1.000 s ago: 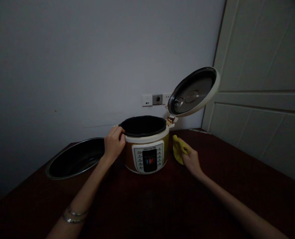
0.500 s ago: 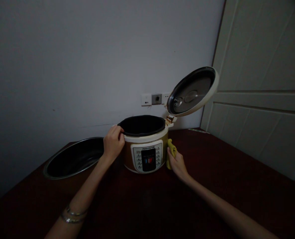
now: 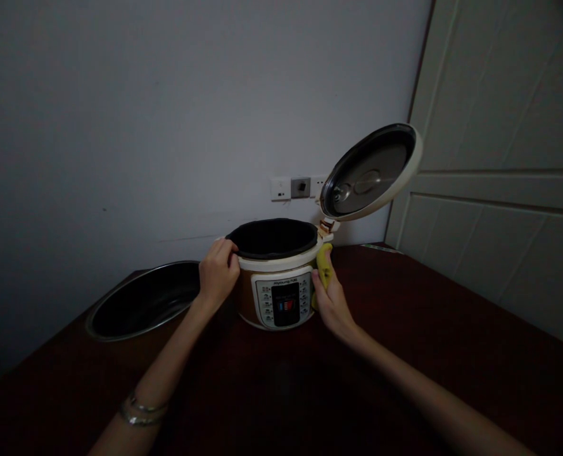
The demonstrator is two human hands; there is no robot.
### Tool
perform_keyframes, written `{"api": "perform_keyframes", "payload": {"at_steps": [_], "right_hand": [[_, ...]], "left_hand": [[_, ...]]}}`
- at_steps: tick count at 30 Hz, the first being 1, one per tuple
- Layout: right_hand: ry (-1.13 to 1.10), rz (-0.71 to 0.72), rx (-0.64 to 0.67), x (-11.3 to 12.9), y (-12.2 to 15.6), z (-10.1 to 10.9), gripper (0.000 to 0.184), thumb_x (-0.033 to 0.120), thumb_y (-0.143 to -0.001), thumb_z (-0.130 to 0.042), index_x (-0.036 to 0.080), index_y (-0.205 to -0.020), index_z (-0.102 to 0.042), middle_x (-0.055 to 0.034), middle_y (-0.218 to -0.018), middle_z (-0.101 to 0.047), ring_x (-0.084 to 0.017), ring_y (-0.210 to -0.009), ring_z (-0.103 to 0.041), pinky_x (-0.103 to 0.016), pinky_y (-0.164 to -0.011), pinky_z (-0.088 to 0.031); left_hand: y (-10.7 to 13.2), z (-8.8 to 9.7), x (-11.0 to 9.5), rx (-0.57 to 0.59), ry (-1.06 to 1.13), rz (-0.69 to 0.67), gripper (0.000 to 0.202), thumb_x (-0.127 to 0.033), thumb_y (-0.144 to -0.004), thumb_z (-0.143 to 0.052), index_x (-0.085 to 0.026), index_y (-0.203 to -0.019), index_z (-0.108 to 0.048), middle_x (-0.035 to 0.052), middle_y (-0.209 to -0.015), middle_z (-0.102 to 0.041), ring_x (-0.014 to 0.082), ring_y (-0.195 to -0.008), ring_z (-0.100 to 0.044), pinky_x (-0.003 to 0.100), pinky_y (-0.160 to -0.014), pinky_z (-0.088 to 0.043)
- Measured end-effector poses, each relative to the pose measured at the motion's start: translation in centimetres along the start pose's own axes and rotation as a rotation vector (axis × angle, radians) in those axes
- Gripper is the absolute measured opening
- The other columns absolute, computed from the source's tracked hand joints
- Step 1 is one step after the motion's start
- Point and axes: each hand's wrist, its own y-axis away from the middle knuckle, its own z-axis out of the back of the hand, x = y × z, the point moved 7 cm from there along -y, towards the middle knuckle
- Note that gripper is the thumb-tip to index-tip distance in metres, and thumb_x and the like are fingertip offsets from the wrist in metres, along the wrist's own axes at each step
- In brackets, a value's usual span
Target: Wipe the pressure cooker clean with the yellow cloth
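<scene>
An electric pressure cooker point(image 3: 249, 297) with a white rim and a front control panel stands on the dark red table. Its round lid point(image 3: 372, 172) is tipped up on a hinge at the right. The cooker's inside looks black. My left hand point(image 3: 218, 269) grips the left of the rim, fingers curled over the edge. Against the cooker's right side, my right hand point(image 3: 331, 301) presses a yellow cloth point(image 3: 325, 265), just below the hinge. Part of the cloth is hidden behind the fingers.
A wide dark inner pot point(image 3: 120, 310) with a pale metal rim rests on the table point(image 3: 404, 329) at the left, partly behind my left forearm. Wall sockets point(image 3: 281, 189) sit behind the cooker. A white panelled door point(image 3: 499, 247) stands at the right.
My right hand has moved up the cooker's right side with the yellow cloth, closer to the rim and hinge. My left hand stays on the rim.
</scene>
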Motion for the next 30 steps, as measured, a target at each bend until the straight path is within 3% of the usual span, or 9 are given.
{"api": "perform_keyframes", "payload": {"at_steps": [3,7,16,23,27,30], "right_hand": [[-0.138,-0.262,0.026,-0.8,3.4,-1.1,0.068,0.045,-0.096,-0.033,0.021,-0.151,0.000,-0.0072,-0.158,-0.004,-0.018,-0.144,-0.004,-0.046,-0.117,-0.009],[-0.181,-0.357,0.139,-1.0,6.6,-2.3,0.071,0.048,-0.095,-0.033,0.021,-0.151,0.001,-0.0054,-0.158,0.002,-0.020,-0.144,0.000,-0.048,-0.117,-0.006],[-0.120,-0.259,0.066,-0.1,1.1,-0.2,0.070,0.051,-0.095,-0.030,0.020,-0.151,-0.002,-0.0049,-0.158,-0.002,-0.021,-0.144,-0.003,-0.049,-0.117,-0.008],[-0.032,-0.186,0.134,-0.6,5.5,-1.4,0.067,0.042,-0.096,-0.033,0.024,-0.150,0.001,-0.0057,-0.158,-0.003,-0.022,-0.144,-0.006,-0.053,-0.115,-0.015],[-0.088,-0.201,0.115,-0.2,4.1,-0.6,0.066,0.045,-0.094,-0.038,0.020,-0.150,-0.013,-0.0097,-0.157,-0.012,-0.023,-0.144,-0.011,-0.052,-0.115,-0.015],[-0.170,-0.264,0.002,-0.3,1.0,0.8,0.062,0.052,-0.092,-0.039,0.018,-0.143,-0.032,-0.0125,-0.148,-0.036,-0.025,-0.139,-0.028,-0.051,-0.113,-0.022]], "left_hand": [[0.0,0.0,0.0,0.021,-0.008,0.013,0.016,-0.008,-0.077,-0.042,-0.021,-0.076,-0.050,0.0046,-0.077,-0.056,0.0211,-0.079,-0.055,0.032,-0.070,-0.042],[0.0,0.0,-0.1,0.031,-0.002,0.024,0.016,-0.008,-0.077,-0.042,-0.021,-0.076,-0.052,0.0051,-0.077,-0.056,0.0214,-0.079,-0.054,0.032,-0.070,-0.042],[0.1,0.1,-0.1,0.026,-0.014,0.022,0.016,-0.008,-0.077,-0.041,-0.021,-0.076,-0.051,0.0045,-0.077,-0.056,0.0212,-0.079,-0.054,0.032,-0.070,-0.042],[0.1,0.1,-0.1,0.021,-0.005,0.017,0.017,-0.008,-0.077,-0.041,-0.021,-0.076,-0.051,0.0049,-0.078,-0.056,0.0216,-0.080,-0.055,0.032,-0.071,-0.042],[0.1,0.1,-0.1,0.028,-0.010,0.016,0.016,-0.008,-0.077,-0.041,-0.021,-0.077,-0.051,0.0054,-0.078,-0.056,0.0220,-0.079,-0.054,0.033,-0.070,-0.042],[0.1,0.1,-0.1,0.029,-0.015,0.016,0.016,-0.008,-0.077,-0.041,-0.021,-0.077,-0.051,0.0050,-0.078,-0.056,0.0218,-0.079,-0.054,0.033,-0.070,-0.042]]}}
